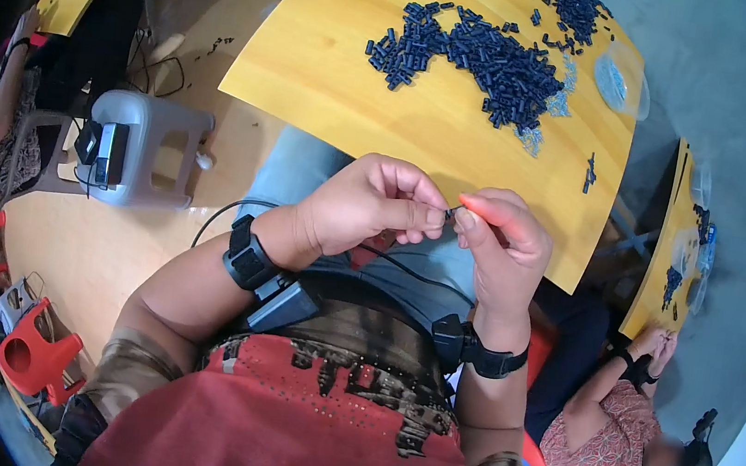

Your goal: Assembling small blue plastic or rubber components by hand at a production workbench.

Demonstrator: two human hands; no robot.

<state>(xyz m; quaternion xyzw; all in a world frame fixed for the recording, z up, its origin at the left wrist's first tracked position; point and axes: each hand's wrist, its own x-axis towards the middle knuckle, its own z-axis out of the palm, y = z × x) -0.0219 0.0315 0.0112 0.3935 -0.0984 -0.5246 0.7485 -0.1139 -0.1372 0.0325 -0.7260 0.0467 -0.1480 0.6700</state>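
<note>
At the centre of the frame the left hand [367, 204] and the right hand [502, 244] met fingertip to fingertip, just below the near edge of the yellow table [335, 89]. Both were pinched on a small dark piece [451, 211] held between them: the left hand's fingers curled inward onto it from the left, the right hand's thumb and forefinger closed on it from the right. The piece was tiny, dark and slender; its exact shape could not be made out. Each wrist carried a black strap with a boxy black unit [277, 291], and a thin black cable ran between the forearms.

Higher in the frame, well apart from the hands, a heap of small dark tubular parts [488, 56] lay on the table top, short, cylindrical and uniformly blue-black. To its right stood a clear plastic dish [622, 82], with a few stray parts nearby.

At the left of the frame stood a grey plastic stool [146, 145]; at the lower left, a red stool [37, 350]. At the lower right another person's hands [648, 341] worked at a second yellow table [668, 260]
</note>
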